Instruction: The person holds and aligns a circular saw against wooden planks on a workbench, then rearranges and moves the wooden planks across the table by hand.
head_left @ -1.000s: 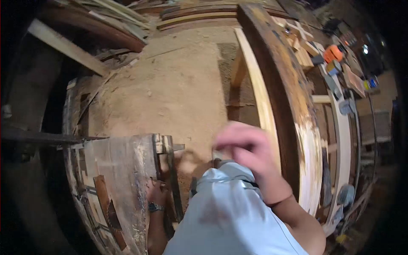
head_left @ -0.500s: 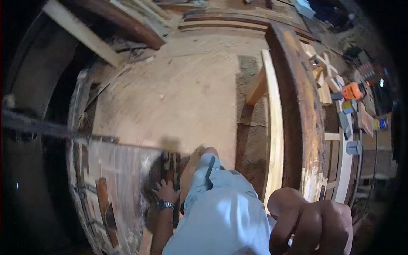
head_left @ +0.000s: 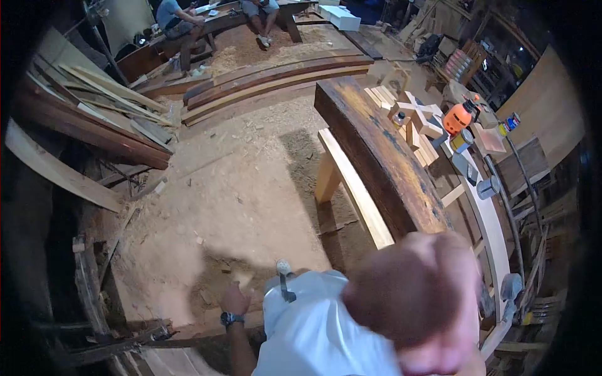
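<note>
My right hand (head_left: 414, 301) is raised close to the camera, large and blurred. Its fingers look curled, and whatever they may hold is hidden. Behind it runs a thick dark wooden beam (head_left: 382, 153), with a pale timber rail (head_left: 357, 191) along its near side. My left hand (head_left: 235, 299), with a watch (head_left: 231, 318) on the wrist, hangs low at my left side above the dusty floor. Nothing shows in it, and its fingers are loosely apart.
Wood blocks (head_left: 417, 122), an orange spray bottle (head_left: 459, 117), a tin can (head_left: 462, 140) and a grey cup (head_left: 488, 187) stand right of the beam. Long boards (head_left: 276, 78) lie ahead; planks (head_left: 106, 94) lean at left. Two people (head_left: 175, 19) sit at the back.
The view has tilted up and turned, bringing the seated people into sight. My left hand has come off the worn wooden surface. My right hand has moved nearer the middle of the view.
</note>
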`<state>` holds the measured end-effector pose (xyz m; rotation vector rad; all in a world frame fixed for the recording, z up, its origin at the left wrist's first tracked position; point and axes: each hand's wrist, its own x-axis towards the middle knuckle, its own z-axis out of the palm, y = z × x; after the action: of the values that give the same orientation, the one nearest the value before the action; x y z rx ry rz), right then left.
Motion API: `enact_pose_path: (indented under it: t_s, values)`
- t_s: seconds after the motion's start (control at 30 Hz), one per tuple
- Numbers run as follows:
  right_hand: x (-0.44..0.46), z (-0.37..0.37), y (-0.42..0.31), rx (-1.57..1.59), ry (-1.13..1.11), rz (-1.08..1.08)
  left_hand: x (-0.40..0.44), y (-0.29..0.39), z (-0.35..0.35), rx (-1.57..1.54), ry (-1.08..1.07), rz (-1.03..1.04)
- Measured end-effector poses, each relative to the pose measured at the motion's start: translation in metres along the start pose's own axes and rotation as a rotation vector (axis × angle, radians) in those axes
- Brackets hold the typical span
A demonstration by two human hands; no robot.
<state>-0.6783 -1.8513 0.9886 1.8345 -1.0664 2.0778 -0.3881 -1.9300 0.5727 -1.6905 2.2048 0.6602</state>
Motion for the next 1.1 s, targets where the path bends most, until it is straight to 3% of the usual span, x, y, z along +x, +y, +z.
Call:
enact_pose_path:
  t_s: [0.07,0.2,0.27,0.37,0.43,0.53,0.67,0.77,0.8,0.87,0.93,0.97,1.03,1.1]
  values:
    - [0.002,0.027,0.025,0.189,-0.041,-0.022,0.035,-0.006,-0.035,-0.018,0.089,0.028]
    - [0.006,0.071,0.055,0.575,-0.158,0.062,0.07,0.008,-0.102,-0.142,-0.035,-0.127]
    - [0.008,0.097,0.072,0.765,-0.232,0.113,0.078,0.018,-0.121,-0.076,-0.073,-0.02]
    - [0.013,0.139,0.102,1.02,-0.359,0.19,0.087,0.009,-0.106,-0.303,-0.011,-0.092]
    - [0.013,0.166,0.121,1.189,-0.458,0.252,0.08,0.014,-0.112,-0.178,0.06,-0.135]
    - [0.004,0.207,0.147,1.477,-0.637,0.357,0.079,0.007,-0.094,-0.353,-0.075,-0.338]
    - [-0.008,0.269,0.173,1.837,-0.902,0.495,0.078,-0.003,-0.029,-0.417,-0.047,-0.664]
    - [-0.018,0.305,0.166,2.065,-1.111,0.583,0.052,0.014,0.028,-0.605,0.3,-0.932]
    - [-0.023,0.318,0.159,2.128,-1.19,0.614,0.041,0.02,0.035,-0.639,0.312,-1.012]
    - [-0.04,0.336,0.139,2.217,-1.374,0.669,0.015,0.036,0.052,-0.623,1.022,-1.062]
    - [-0.069,0.356,0.113,2.181,-1.631,0.75,-0.026,0.046,0.048,-0.649,1.427,-1.553]
    - [-0.091,0.365,0.098,2.119,-1.786,0.785,-0.057,0.049,0.039,-0.309,1.548,-1.734]
    - [-0.148,0.38,0.076,1.744,-2.204,0.759,-0.112,0.058,0.108,-0.026,1.373,-2.416]
    - [-0.212,0.392,0.053,1.413,-2.521,0.541,-0.173,0.065,0.185,-0.452,1.727,-2.69]
